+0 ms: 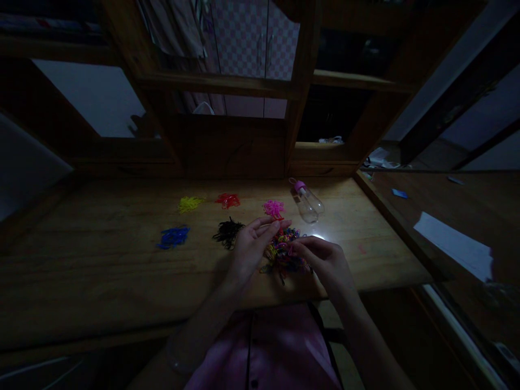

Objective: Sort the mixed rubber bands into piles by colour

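Note:
A mixed heap of small coloured rubber bands (284,250) lies on the wooden desk (101,271) in front of me. My left hand (254,246) hovers at the heap's left edge, fingers curled and pinching a band or two. My right hand (323,260) rests at the heap's right side, fingertips pinched in the bands. Sorted little piles sit beyond: yellow (190,203), red (228,200), pink (273,207), blue (174,236) and black (228,231).
A clear plastic bottle with a pink cap (306,201) lies on its side behind the heap. Wooden shelving (227,86) rises at the desk's back. A white sheet of paper (453,245) and a small blue item (400,193) lie on the surface to the right.

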The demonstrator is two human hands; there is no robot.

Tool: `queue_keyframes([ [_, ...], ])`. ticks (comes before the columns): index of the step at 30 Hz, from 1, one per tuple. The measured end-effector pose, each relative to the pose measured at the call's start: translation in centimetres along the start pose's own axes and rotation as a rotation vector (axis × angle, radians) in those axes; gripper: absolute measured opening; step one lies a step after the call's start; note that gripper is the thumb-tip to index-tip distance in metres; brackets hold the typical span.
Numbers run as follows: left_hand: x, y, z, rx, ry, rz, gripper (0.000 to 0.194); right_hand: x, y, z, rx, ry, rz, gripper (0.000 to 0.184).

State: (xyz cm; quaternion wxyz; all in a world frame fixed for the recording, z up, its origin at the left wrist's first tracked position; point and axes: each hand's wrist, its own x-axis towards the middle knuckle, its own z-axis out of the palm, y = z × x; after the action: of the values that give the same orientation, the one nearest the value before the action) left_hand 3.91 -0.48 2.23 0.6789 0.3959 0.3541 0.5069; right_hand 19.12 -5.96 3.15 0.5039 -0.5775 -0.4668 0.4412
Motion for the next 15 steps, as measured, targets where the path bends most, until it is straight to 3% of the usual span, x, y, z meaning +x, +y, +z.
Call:
queue_keyframes([
  [4, 0.3, 0.5, -1.2, 0.136, -0.074, -0.009, 0.028, -0.1, 0.5, -0.4, -0.044, 0.027, -0.032, 0.017],
  [7, 1.6, 2.5, -3.4, 0.607, -0.120, 0.087, 0.021, -0.1, 1.0, -0.8, -0.083, 0.059, -0.057, 0.019],
  [9, 3.4, 4.4, -5.4, 1.067, -0.050, 0.252, 0.017, -0.1, 1.2, -1.1, -0.097, 0.068, -0.066, 0.020],
  [11, 5.6, 6.2, -7.5, 1.392, 0.074, 0.369, 0.016, -0.1, 1.3, -1.2, -0.102, 0.061, -0.066, 0.020],
  [15, 9.5, 8.2, -10.4, 1.594, 0.054, 0.469, 0.018, 0.1, 1.3, -1.0, -0.036, 0.014, -0.032, 0.021],
])
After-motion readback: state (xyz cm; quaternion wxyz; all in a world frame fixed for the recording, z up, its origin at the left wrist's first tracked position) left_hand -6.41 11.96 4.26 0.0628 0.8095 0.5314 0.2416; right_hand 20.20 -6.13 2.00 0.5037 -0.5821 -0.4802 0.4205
